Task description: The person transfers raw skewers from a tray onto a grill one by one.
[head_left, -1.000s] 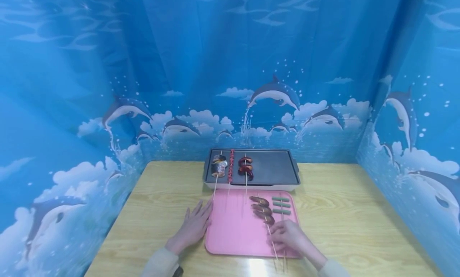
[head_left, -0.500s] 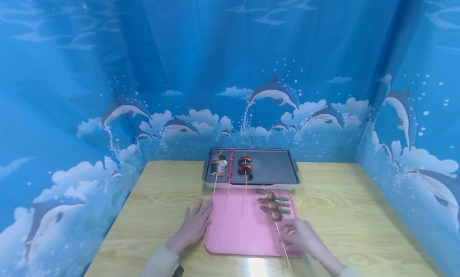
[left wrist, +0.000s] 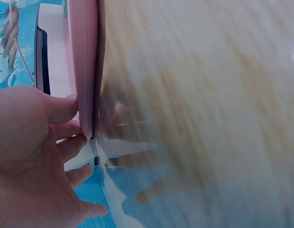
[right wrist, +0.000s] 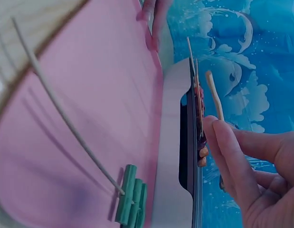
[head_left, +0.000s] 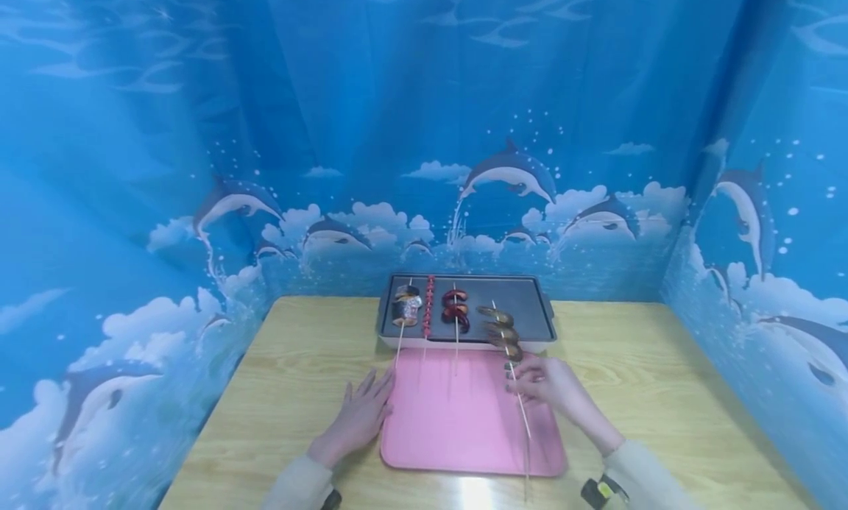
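Note:
My right hand (head_left: 548,385) pinches the stick of a shrimp skewer (head_left: 506,335) between thumb and fingers. Its brown shrimp are over the right part of the dark grill pan (head_left: 498,292); whether they touch it I cannot tell. In the right wrist view the stick's end (right wrist: 215,97) sticks out past the fingertips. A skewer of green pieces (right wrist: 129,197) lies on the pink tray (head_left: 450,429), mostly hidden by the right hand in the head view. My left hand (head_left: 354,422) rests at the tray's left edge, its fingers extended and fingertips touching the rim (left wrist: 85,95).
On the pan's left half lie a skewer of silvery chunks (head_left: 407,308), a thin red beaded skewer (head_left: 428,307) and a dark red sausage-like skewer (head_left: 456,311). Their sticks overhang the tray. A wooden table (head_left: 616,377) meets a blue dolphin curtain (head_left: 424,127) behind.
My right hand has carried the shrimp skewer off the tray, first rightward across the green skewer, then forward over the pan. The left hand has stayed at the tray's edge.

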`<state>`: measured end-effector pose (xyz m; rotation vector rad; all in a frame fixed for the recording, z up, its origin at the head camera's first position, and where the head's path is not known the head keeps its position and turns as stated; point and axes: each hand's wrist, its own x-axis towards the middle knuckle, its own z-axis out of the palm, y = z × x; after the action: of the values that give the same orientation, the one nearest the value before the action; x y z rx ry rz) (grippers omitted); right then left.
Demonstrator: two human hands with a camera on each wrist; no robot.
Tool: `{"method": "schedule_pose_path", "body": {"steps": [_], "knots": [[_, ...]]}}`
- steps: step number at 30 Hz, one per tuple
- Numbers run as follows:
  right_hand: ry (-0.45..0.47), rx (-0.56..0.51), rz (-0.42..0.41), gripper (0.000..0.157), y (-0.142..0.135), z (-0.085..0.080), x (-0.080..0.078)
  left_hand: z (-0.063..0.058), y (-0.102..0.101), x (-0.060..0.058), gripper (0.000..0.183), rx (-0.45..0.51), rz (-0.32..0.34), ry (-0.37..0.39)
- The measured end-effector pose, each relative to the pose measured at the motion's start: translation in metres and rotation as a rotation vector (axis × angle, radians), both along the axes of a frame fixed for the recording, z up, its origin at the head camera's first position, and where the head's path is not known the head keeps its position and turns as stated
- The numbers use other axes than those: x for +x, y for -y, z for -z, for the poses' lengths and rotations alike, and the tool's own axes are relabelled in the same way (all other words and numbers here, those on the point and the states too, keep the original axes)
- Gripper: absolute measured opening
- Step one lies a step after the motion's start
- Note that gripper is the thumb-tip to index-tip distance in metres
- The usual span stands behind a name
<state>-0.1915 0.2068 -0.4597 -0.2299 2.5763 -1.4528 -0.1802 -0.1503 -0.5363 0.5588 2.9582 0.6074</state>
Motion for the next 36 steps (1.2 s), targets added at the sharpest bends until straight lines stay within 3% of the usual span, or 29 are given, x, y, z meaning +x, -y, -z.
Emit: {"method": "schedule_pose_path", "body": {"steps": [8,13,17,25,31,36], "knots": [[0.015,0.07,0.137,0.021,0.011,0.003,-0.042,0.0,-0.002,0.001,0.051,-0.003,0.003,-0.01],[-0.001,0.156,0.153,0.017,0.015,0.006,-0.061,0.0,-0.002,0.001,0.051,-0.003,0.008,-0.019],[0.011,0.165,0.167,0.017,0.018,0.008,-0.071,0.0,-0.003,0.001,0.051,-0.009,0.006,-0.018],[0.076,0.144,0.195,0.018,0.023,0.011,-0.078,0.0,-0.004,0.001,0.052,-0.005,-0.004,0.014],[0.04,0.2,0.206,0.017,0.023,0.014,-0.078,0.001,-0.002,0.001,0.052,0.003,-0.005,0.016],[0.019,0.152,0.199,0.026,0.021,0.015,-0.077,0.001,-0.001,0.001,0.051,0.006,-0.002,0.004]]}}
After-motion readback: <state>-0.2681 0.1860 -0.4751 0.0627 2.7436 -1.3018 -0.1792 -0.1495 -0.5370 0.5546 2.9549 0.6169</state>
